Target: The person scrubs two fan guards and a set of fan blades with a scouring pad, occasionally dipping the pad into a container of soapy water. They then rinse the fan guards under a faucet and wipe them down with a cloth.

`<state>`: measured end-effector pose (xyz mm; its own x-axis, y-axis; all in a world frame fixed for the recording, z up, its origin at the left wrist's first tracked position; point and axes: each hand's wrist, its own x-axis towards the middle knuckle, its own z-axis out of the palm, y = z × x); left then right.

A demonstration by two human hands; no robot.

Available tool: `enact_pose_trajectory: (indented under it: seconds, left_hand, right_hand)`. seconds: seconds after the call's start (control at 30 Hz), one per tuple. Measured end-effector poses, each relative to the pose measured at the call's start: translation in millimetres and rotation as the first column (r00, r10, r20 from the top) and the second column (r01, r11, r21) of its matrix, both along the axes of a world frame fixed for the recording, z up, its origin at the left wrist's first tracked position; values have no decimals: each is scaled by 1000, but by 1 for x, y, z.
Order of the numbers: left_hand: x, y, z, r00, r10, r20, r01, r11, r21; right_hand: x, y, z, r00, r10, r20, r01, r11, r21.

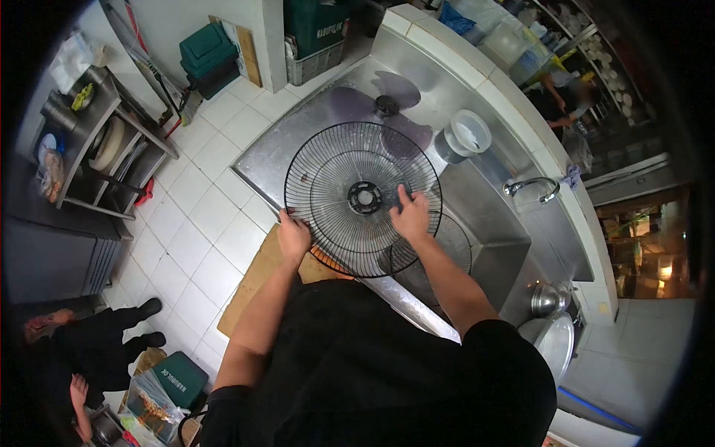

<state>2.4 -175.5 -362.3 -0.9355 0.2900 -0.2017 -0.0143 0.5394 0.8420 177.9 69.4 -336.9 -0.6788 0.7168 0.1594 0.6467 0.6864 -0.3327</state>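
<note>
Head cam here has loads going on around the steel: far side of the stainless sink counter (272,156) there's a dark purple see-through plastic fan blade (386,106) lying flat, and right of it a greyish translucent plastic tub (449,145) with something white inside. Over to the right you get a curved chrome faucet (535,182), then a shiny round metal pot (547,299) and a white round basin (557,344) nearer. Floor's white tile, with a flat brown board (246,294) near the counter edge and a metal shelf rack (112,145) off left. One person in black (82,354) is at the near left, another person (570,100) way off far right. The main thing, a round black wire fan guard (354,197), sits over the counter between both hands, overlapping the blade's near edge; a second black wire guard (447,257) is lower right in the sink, partly blocked by the right forearm. Left hand (293,237) has the guard's left rim pinched, thumb on top. Right hand (412,214) is on the wires right of the hub, index stretched out, others curled, can't tell if it's gripping. Writing-wise, the green plastic box (177,378) near left has white capitals starting "NABU", rest too fuzzy for me, and similar lettering is on a dark green crate (313,22) at the far side.
</note>
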Motion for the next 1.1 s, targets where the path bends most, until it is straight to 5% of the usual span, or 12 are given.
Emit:
enact_pose_trajectory:
  seconds: [0.03,0.13,0.27,0.33,0.5,0.6,0.67,0.83,0.9,0.97,1.0,1.1]
  left_hand:
    - [-1,2,2,1000,2,-30,-4,998,-58]
    - [-5,3,-9,1000,9,-21,-10,997,-72]
    - [-2,3,7,1000,-14,12,14,1000,17]
    - [-2,1,4,1000,-12,14,13,998,-66]
    - [-2,-1,6,1000,-22,12,22,1000,-13]
    - [-9,0,-27,998,-36,46,40,995,-91]
    - [-3,1,0,994,-31,103,30,999,10]
    - [-6,3,-19,997,59,-45,-59,998,12]
    - [-7,1,3,994,86,62,-92,991,99]
    - [-7,2,7,998,66,-17,-66,998,6]
    - [-9,1,7,995,28,-95,-37,995,-91]
    - [-9,-4,6,1000,13,20,-13,1000,17]
  right_hand:
    - [2,-11,-2,974,223,-28,-216,964,157]
    - [17,-70,25,723,685,89,-683,728,-57]
    - [23,-27,5,897,439,61,-440,898,20]
    - [24,-19,-3,987,160,4,-159,980,116]
    - [18,-92,14,823,566,44,-567,824,-8]
    - [36,-47,10,919,393,43,-394,919,23]
    - [38,10,-1,982,146,117,-146,989,-13]
    - [-67,9,-14,999,14,37,-14,1000,22]
    - [-84,-28,-2,911,412,8,-411,908,85]
    - [-99,-85,55,920,389,39,-268,699,-663]
    - [-81,-93,14,592,799,104,-806,589,64]
    - [-102,-43,18,830,544,123,-554,831,59]
